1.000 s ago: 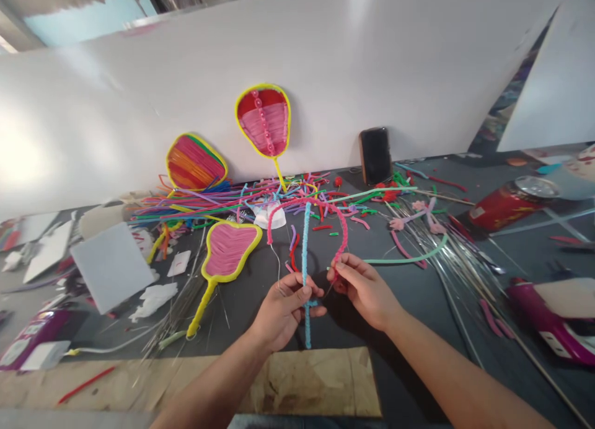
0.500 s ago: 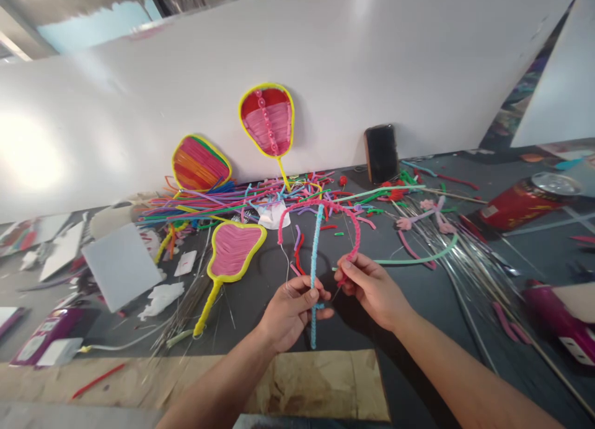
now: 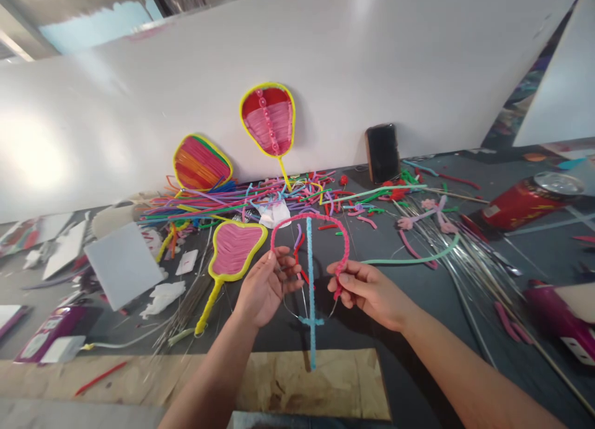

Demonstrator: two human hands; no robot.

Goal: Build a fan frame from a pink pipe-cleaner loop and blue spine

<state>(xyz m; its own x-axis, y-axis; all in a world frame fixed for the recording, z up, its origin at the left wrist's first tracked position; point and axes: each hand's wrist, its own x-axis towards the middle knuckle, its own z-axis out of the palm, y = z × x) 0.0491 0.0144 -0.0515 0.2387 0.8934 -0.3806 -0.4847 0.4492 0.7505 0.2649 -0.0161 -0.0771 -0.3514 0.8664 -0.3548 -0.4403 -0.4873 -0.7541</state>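
Note:
Between my hands is a wire frame whose arched top is wrapped in pink pipe cleaner [image 3: 320, 217]. A straight light-blue pipe-cleaner stem [image 3: 312, 268] runs down its middle, with a short blue crosspiece [image 3: 318, 322] near the bottom. Bare wire shows at the lower sides. My left hand [image 3: 264, 286] is closed on the arch's left side, its other fingers partly spread. My right hand [image 3: 374, 292] pinches the pink wrapping near its lower right end. A pink fan with a yellow rim and handle [image 3: 238, 249] lies to the left of my left hand.
Two more yellow-rimmed fans, one pink and red [image 3: 268, 122], one striped [image 3: 203, 162], lean on the white board [image 3: 334, 75]. Pipe cleaners [image 3: 209, 203] heap along its foot. A phone [image 3: 382, 152], a red can [image 3: 527, 203], loose wires [image 3: 474, 255] and a purple tool [image 3: 558, 320] stand right.
My left hand has left the blue stem and moved up-left to the arch's left side. The frame has shifted slightly left and down, its crosspiece now uncovered. My right hand still grips the pink right side.

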